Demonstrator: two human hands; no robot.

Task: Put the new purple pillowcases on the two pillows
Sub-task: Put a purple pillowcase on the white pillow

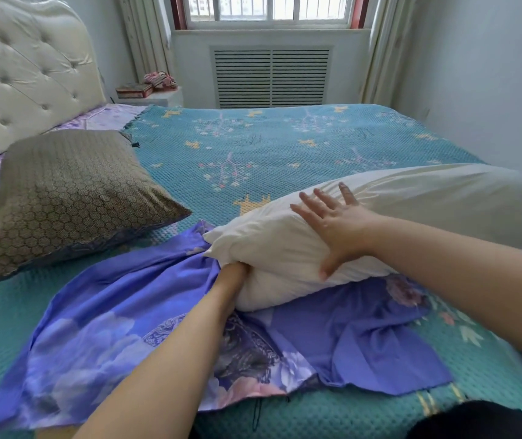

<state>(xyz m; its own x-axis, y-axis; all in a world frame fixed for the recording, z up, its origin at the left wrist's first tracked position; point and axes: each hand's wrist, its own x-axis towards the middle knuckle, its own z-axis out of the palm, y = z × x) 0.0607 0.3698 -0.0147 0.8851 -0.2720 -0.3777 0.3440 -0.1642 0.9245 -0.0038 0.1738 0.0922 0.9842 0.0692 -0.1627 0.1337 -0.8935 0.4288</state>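
Note:
A bare white pillow (285,245) lies across the bed on top of a spread purple floral pillowcase (120,315). My right hand (335,226) rests flat on top of the pillow, fingers spread and thumb down its near side. My left hand (232,272) is pushed in under the pillow's near-left end where the purple cloth bunches; its fingers are hidden. More purple pillowcase cloth (380,350) lies flat at the right; I cannot tell whether it is a second case. A second pillow (69,198) in a brown honeycomb-patterned cover lies at the left near the headboard.
The bed carries a teal patterned blanket (285,147) over a lilac sheet. A tufted cream headboard (22,77) stands at the left. A nightstand (155,95) with a box and a pink item is beyond the bed. A radiator cover and window fill the far wall.

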